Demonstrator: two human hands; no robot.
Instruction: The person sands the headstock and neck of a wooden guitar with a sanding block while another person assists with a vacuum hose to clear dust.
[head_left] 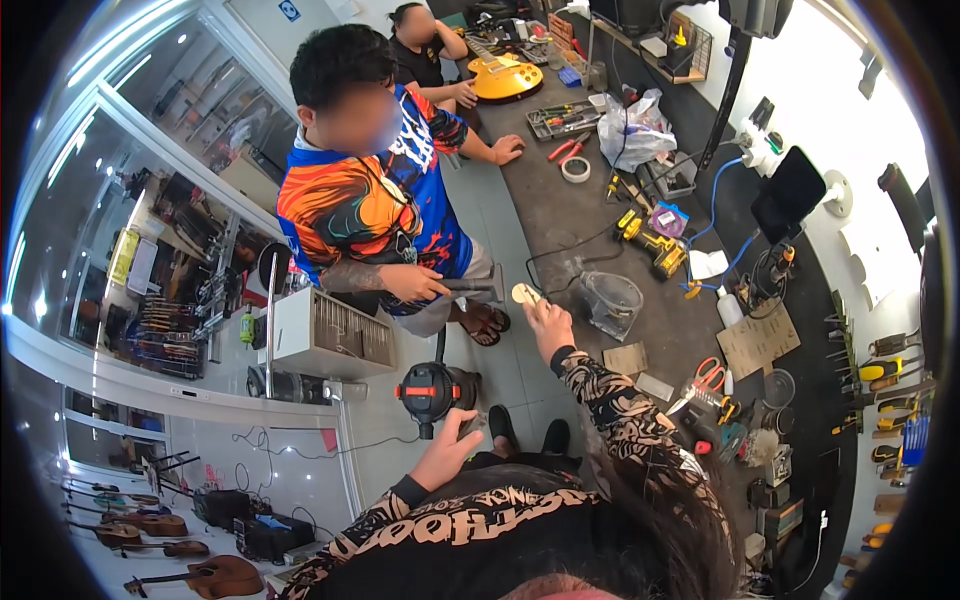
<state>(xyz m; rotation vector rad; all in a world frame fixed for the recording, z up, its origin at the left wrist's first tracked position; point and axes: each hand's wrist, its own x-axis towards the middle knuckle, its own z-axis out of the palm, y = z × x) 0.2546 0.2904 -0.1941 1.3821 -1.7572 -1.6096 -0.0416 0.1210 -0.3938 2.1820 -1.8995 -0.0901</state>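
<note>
My right hand [548, 328] is closed on a small round cream-coloured disc [521, 293] at the bench's left edge. My left hand [449, 452] is held low over the floor with its fingers apart, and I see nothing held in it. A co-worker in a bright patterned shirt [375, 215] stands across from me, one hand gripping a dark vacuum nozzle [470, 285] that points toward the disc. The black and red vacuum cleaner [430, 392] stands on the floor near my left hand. A clear plastic bag [610, 303] lies just right of my right hand.
On the dark bench [545, 215] lie a yellow cordless drill [652, 245], a tape roll [575, 170], red pliers [568, 148], sandpaper [626, 358] and red-handled scissors [708, 376]. Farther off, a second person touches a yellow guitar body [507, 79]. A drawer cabinet [335, 338] stands left.
</note>
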